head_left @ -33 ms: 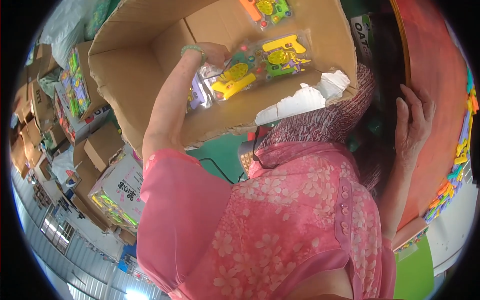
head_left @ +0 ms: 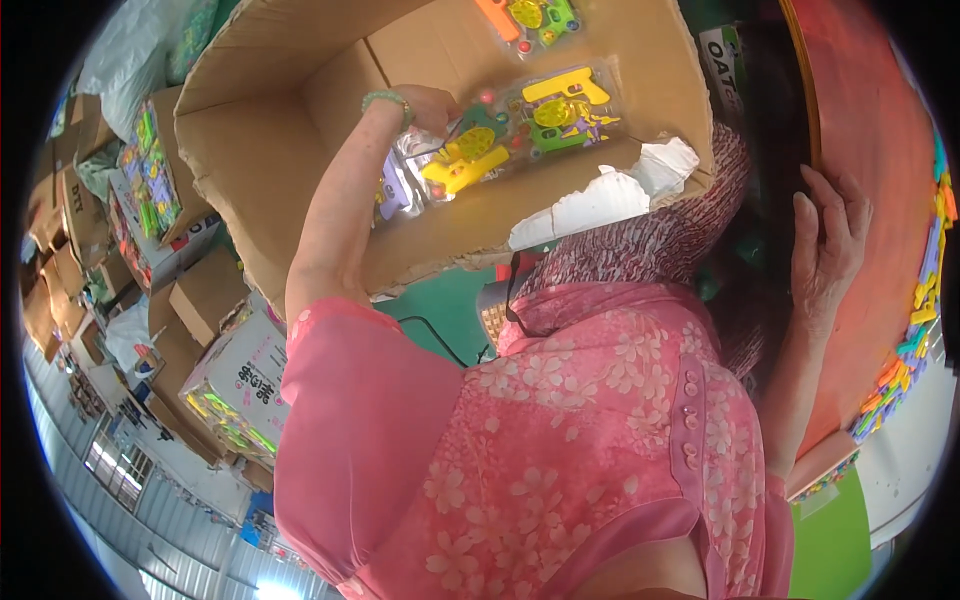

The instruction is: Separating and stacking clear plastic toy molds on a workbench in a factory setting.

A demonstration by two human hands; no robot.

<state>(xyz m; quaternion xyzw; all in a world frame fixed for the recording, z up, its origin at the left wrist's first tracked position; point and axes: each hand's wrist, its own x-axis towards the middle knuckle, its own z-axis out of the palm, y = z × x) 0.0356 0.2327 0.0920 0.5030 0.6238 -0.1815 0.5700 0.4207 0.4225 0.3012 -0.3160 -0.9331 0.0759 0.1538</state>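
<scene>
My left hand (head_left: 430,108), with a green bead bracelet (head_left: 388,97), reaches into a large open cardboard box (head_left: 270,150). Its fingers are closed at the edge of a clear toy gun packet (head_left: 465,162) holding a yellow gun, a yellow oval part and small balls. Part of the grip is hidden. Against it lies another packet (head_left: 568,108) with yellow and green guns; a third packet (head_left: 528,20), orange and green, is farther off. Beside the near packet shows a purple piece (head_left: 390,188) in shiny wrap. My right hand (head_left: 832,232) is empty, fingers apart, by the red tabletop.
The red table (head_left: 860,110) curves along the right, with colourful plastic toy pieces (head_left: 925,285) at its far edge. A torn white flap (head_left: 600,205) hangs on the box's near rim. Stacked cartons (head_left: 235,375) filled with toys and plastic bags (head_left: 125,60) crowd the left.
</scene>
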